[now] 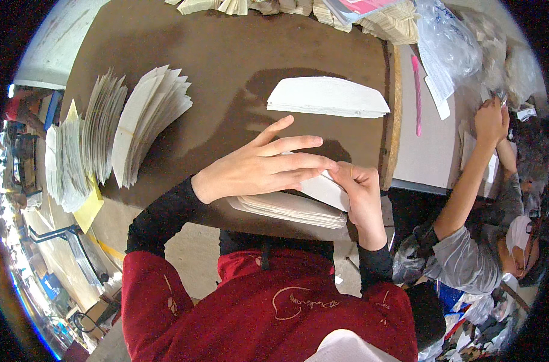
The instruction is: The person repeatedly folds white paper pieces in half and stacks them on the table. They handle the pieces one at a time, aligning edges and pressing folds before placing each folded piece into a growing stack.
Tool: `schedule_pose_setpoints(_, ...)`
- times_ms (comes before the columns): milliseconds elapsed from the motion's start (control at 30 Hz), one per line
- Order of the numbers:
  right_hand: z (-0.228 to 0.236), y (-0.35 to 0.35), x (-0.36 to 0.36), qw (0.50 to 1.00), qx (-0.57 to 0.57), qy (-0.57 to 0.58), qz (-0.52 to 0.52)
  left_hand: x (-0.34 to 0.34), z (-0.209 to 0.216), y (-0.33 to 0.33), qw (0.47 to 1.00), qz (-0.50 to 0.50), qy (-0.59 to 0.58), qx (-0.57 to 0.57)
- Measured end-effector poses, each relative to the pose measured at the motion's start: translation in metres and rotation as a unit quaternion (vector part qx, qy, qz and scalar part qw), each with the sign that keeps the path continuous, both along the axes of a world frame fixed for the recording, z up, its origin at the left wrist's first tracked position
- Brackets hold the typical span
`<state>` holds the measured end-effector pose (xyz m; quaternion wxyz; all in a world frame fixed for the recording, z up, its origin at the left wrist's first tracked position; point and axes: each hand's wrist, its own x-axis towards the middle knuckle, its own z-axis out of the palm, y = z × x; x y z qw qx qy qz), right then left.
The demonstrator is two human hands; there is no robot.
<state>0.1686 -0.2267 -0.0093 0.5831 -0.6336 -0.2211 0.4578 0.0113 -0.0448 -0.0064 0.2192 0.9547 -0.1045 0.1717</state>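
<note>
My right hand (360,190) pinches a folded white paper piece (327,190) near the table's front edge, thumb on its top. Over the same piece reaches my left hand (265,166), fingers spread, its fingertips meeting the right thumb. Part of the piece is hidden beneath those fingers. Just under both hands lies a stack of cream paper pieces (292,210) along the front edge. Beyond them rests a neat stack of white paper pieces (327,96) with slanted ends.
Fanned paper bundles (146,123) stand at the brown table's (196,54) left, beside a yellow sheet (88,208). More paper bundles (392,21) line the far edge. To the right are a pink twisted stick (416,96), clear plastic bags (449,48) and a co-worker's hands (491,120).
</note>
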Motion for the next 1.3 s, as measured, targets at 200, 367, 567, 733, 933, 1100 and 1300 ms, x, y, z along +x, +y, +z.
schedule_pose_setpoints(200, 0.003, -0.006, -0.008, 0.984, -0.066, -0.163, -0.002, 0.003, -0.003, 0.013, 0.994, -0.076, -0.076, -0.031)
schedule_pose_setpoints(367, -0.011, -0.015, 0.003, 0.988, 0.017, -0.15, -0.031, 0.008, 0.005, -0.002, 0.986, -0.086, -0.123, -0.07)
schedule_pose_setpoints(567, -0.032, -0.011, 0.025, 0.994, 0.005, -0.089, -0.061, 0.003, 0.003, -0.007, 0.984, -0.107, -0.118, -0.076)
schedule_pose_setpoints(733, -0.009, -0.004, 0.009, 0.972, -0.026, -0.228, -0.055, -0.004, 0.012, 0.006, 0.97, -0.118, -0.175, -0.123)
schedule_pose_setpoints(933, 0.008, -0.004, 0.008, 0.916, -0.059, -0.396, -0.006, -0.024, 0.04, 0.021, 0.919, 0.032, -0.162, -0.358)
schedule_pose_setpoints(1100, -0.002, -0.011, 0.019, 0.881, -0.089, -0.466, -0.001, -0.031, 0.045, 0.039, 0.915, 0.177, -0.12, -0.342)
schedule_pose_setpoints(1300, 0.026, -0.001, 0.014, 0.933, 0.039, -0.351, -0.069, -0.015, 0.038, 0.026, 0.954, 0.135, -0.007, -0.268)
